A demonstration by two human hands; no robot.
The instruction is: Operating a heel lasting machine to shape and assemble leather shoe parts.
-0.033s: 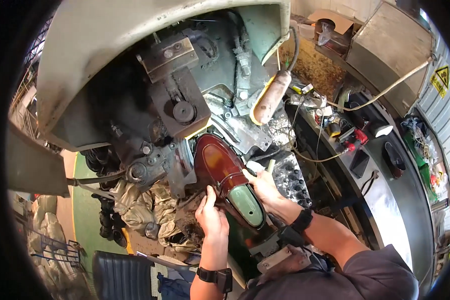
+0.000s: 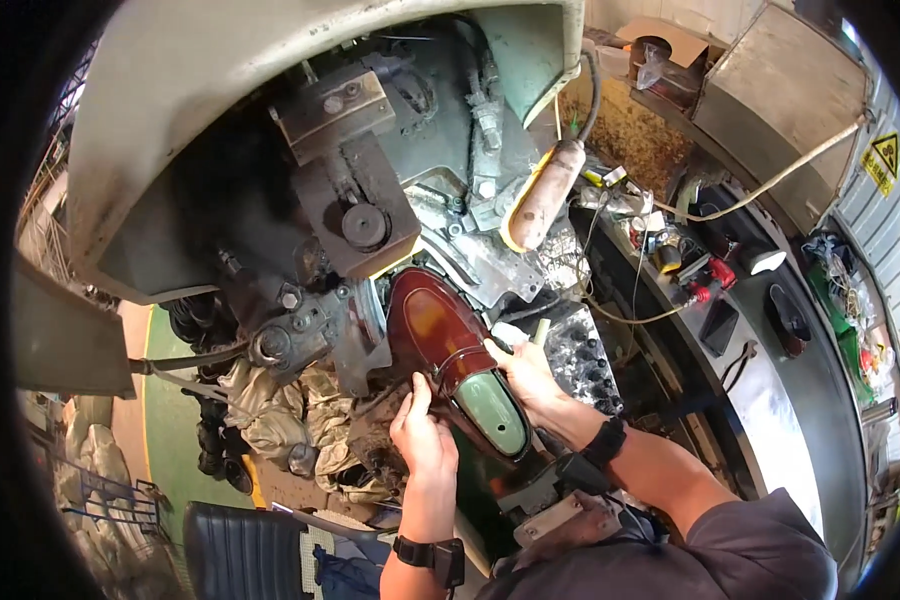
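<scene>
Head view — a maroon shoe (image 2: pixel 428 312) sits between both hands (image 2: pixel 427 437) (image 2: pixel 531 379).

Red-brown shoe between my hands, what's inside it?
A green shoe last with a small dark hole shows in the opening of the red-brown shoe. Farther forward, the upper covers the inside, so that part can't be seen.

A pale corrugated metal wall (image 2: pixel 882 250) stands at the far right, bearing a yellow warning sign (image 2: pixel 882 163). A long grey worktop (image 2: pixel 832 430) runs along the right, bright light glaring off its near part. Green floor (image 2: pixel 166 385) with a yellow line (image 2: pixel 147 400) shows at left, beyond a black ribbed chair (image 2: pixel 235 560).
</scene>
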